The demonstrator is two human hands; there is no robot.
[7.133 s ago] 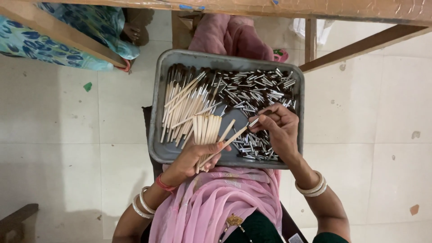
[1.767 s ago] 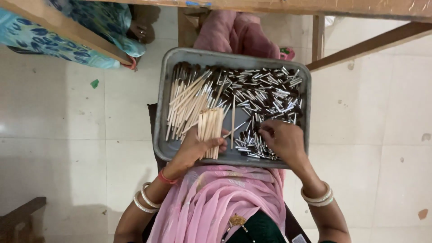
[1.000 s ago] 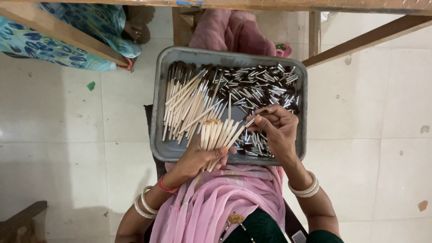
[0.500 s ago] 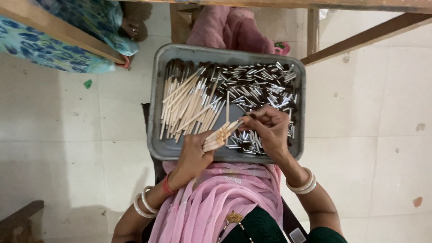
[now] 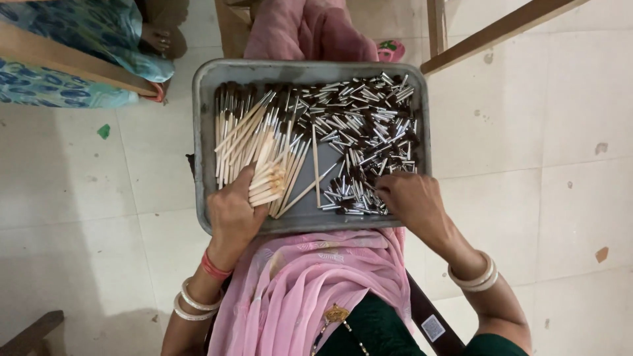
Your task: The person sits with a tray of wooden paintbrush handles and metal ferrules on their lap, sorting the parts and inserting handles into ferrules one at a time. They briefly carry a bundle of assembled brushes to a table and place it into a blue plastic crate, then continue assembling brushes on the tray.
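Observation:
A grey metal tray (image 5: 204,99) rests on my lap. Pale wooden sticks (image 5: 241,135) lie heaped in its left half, and many short silver metal tubes with dark tips (image 5: 359,128) fill its right half. My left hand (image 5: 234,211) is closed around a small bundle of wooden sticks (image 5: 267,184), their ends pointing right, at the tray's near left. My right hand (image 5: 409,201) reaches into the near edge of the metal tube pile, fingertips down among the tubes; what it pinches is hidden.
Pink cloth (image 5: 316,277) drapes my lap under the tray. Another person in pink (image 5: 303,29) sits beyond the tray, and one in blue patterned cloth (image 5: 72,33) at the upper left. Wooden furniture legs (image 5: 501,29) cross the upper right. Pale floor tiles surround everything.
My right hand has left the stick bundle and dropped into the metal tubes at the tray's near right. My left hand keeps the bundle, now held lower and more level.

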